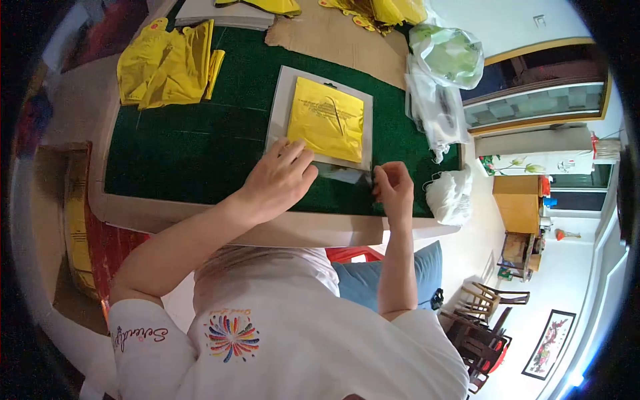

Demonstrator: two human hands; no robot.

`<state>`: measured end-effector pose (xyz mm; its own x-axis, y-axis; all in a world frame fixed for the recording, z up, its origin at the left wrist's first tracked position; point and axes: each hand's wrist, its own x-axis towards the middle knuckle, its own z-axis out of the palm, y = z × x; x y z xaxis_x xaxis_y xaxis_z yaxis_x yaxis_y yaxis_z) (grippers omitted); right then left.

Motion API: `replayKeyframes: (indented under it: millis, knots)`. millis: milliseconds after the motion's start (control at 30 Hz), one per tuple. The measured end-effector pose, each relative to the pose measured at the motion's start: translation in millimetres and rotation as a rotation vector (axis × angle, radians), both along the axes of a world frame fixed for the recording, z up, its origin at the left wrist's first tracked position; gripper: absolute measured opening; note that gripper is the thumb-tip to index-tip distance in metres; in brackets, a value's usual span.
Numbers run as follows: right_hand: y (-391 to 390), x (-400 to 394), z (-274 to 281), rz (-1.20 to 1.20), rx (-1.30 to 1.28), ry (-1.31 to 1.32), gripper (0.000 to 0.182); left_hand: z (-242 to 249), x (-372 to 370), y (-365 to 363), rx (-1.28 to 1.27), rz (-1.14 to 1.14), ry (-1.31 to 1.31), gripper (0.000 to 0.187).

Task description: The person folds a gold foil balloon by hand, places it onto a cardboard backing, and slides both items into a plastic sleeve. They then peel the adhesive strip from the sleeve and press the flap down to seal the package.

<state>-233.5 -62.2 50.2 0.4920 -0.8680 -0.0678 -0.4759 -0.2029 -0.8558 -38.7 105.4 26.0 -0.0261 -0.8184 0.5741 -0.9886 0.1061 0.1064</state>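
A folded yellow foil piece (327,120) with printed text and a thin dark strand on it lies on a flat grey board (278,110). A clear plastic flap (343,175) sticks out from the board's near edge. My left hand (281,181) rests at the near left corner, its bent fingers apart and the fingertips touching the foil and board. At the right end of the flap, my right hand (395,190) is closed in a pinch; whatever lies between thumb and fingers is too small to make out.
Yellow foil pieces (167,67) lie at the left of the green tabletop (187,153), with more yellow foil (380,12) at the back. Brown cardboard (333,43) covers the far middle. Plastic bags (447,57) and a white string bundle (450,198) line the right edge.
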Motion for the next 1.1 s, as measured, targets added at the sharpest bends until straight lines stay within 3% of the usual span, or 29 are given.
replayKeyframes:
  millis: [33,67,133,167,200,267,467,600,700,733,967,1100]
  knots:
    - [-0.5,-2.7,-0.9,0.019,-0.177,0.093,0.018,0.5,-0.4,-0.1,0.001,-0.015,0.004,0.009]
    - [0.4,-4.9,0.7,0.017,-0.176,0.09,0.018,-0.4,-1.9,-0.8,0.004,-0.029,0.009,0.009]
    - [6.4,-3.1,13.3,0.4,-0.609,0.067,0.033,0.4,-2.4,-2.0,-0.021,-0.032,-0.008,0.008]
    - [11.0,-5.6,16.5,0.488,-0.453,0.096,0.047,0.3,-2.9,-2.0,-0.043,-0.037,-0.018,0.008]
    - [12.0,-5.4,17.3,0.488,-0.45,0.096,0.047,-0.1,-3.2,-0.8,-0.04,-0.037,-0.017,0.008]
    - [11.2,-3.6,18.5,0.674,-0.689,0.284,0.049,-1.5,-3.1,0.9,0.087,-0.089,0.083,0.013]
    - [-7.0,-4.6,1.2,0.703,-0.759,0.249,0.035,-6.4,0.0,5.8,0.081,-0.111,0.223,0.021]
    - [-12.0,-5.4,-7.1,0.679,-0.763,0.152,0.026,6.4,18.7,26.0,0.03,-0.05,0.162,0.02]
    - [-11.1,-7.0,-10.9,0.626,-0.688,0.094,0.029,3.1,32.8,37.8,0.1,-0.054,0.263,0.03]
    - [-9.8,-7.2,-12.1,0.566,-0.596,0.03,0.031,2.7,35.1,38.1,0.11,-0.053,0.27,0.03]
    - [-23.7,-13.8,-12.1,0.604,-0.612,0.078,0.025,-2.7,48.2,33.2,0.051,-0.152,0.153,0.021]
    - [-23.6,-15.4,-14.5,0.566,-0.543,0.066,0.022,-10.2,50.4,33.2,0.044,-0.153,0.253,0.022]
